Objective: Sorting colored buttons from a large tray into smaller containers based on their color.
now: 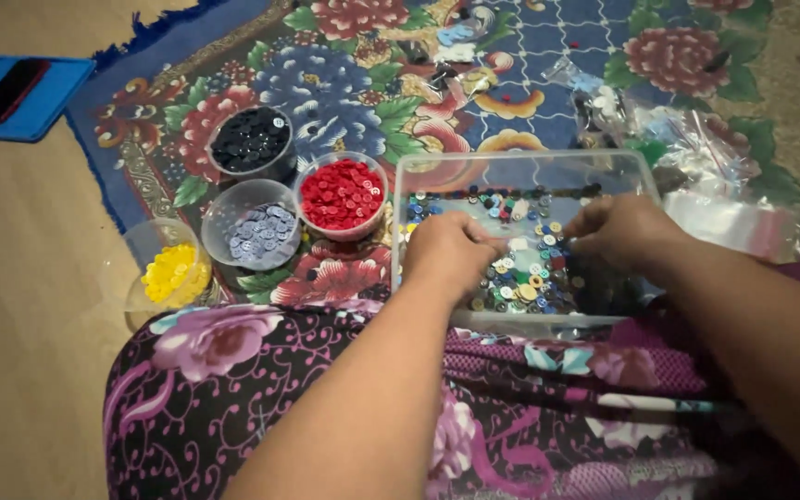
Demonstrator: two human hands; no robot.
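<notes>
My left hand [451,252] is curled over the mixed buttons [525,268] in the clear tray [520,159], fingers bunched together; whether they pinch a button I cannot tell. My right hand [624,230] rests just across from it in the same tray, fingertips drawn close on the buttons, its hold equally hidden. Left of the tray, on the flowered rug [344,74], stand bowls of red buttons [341,194], grey-blue buttons [259,231], black buttons [250,139] and yellow buttons [170,270]. Plastic bags [696,157] lie to the right.
</notes>
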